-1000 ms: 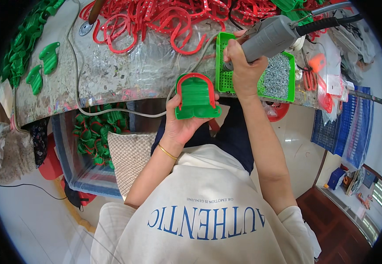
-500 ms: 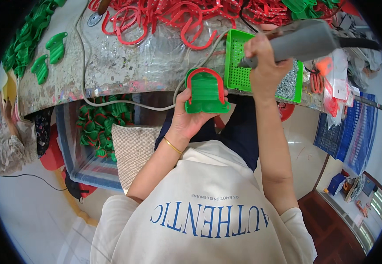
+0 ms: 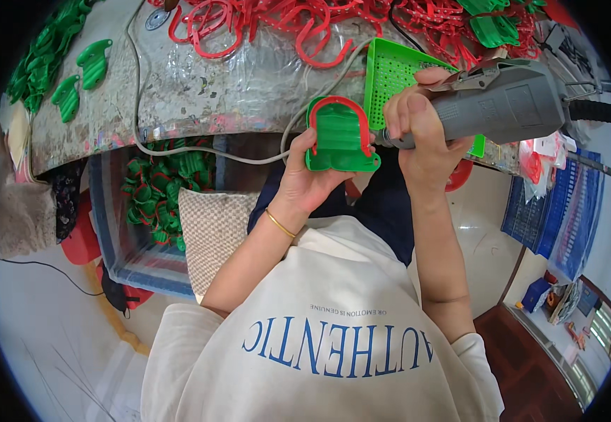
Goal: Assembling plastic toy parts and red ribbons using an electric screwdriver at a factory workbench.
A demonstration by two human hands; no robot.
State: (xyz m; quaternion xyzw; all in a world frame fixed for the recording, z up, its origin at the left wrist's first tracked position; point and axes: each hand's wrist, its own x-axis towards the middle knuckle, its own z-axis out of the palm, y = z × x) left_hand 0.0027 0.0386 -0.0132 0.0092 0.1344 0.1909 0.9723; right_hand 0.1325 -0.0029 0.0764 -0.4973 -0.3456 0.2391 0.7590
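My left hand (image 3: 305, 176) holds a green ridged plastic piece (image 3: 338, 137) from below, thumb along its left edge. A red curved plastic band (image 3: 341, 103) arches over the top and sides of that piece. Wrapped in my right hand (image 3: 421, 130) is a grey electric screwdriver (image 3: 502, 104), its body pointing off to the right. The tool's tip meets the red band's lower right end, or lies very close to it; my fingers partly cover it. A bright green perforated tray (image 3: 388, 77) lies just beyond, mostly hidden behind the right hand and tool.
Red curved bands (image 3: 319, 35) are heaped at the table's far side. More green pieces (image 3: 42, 67) pile up at the far left. A lined bin (image 3: 108, 232) of green-and-red assemblies stands below the table edge. A grey cable (image 3: 137, 91) loops across the worktop (image 3: 200, 105).
My right hand has brought the screwdriver from over the tray down and toward the green piece. My left hand has moved slightly right and up with the piece.
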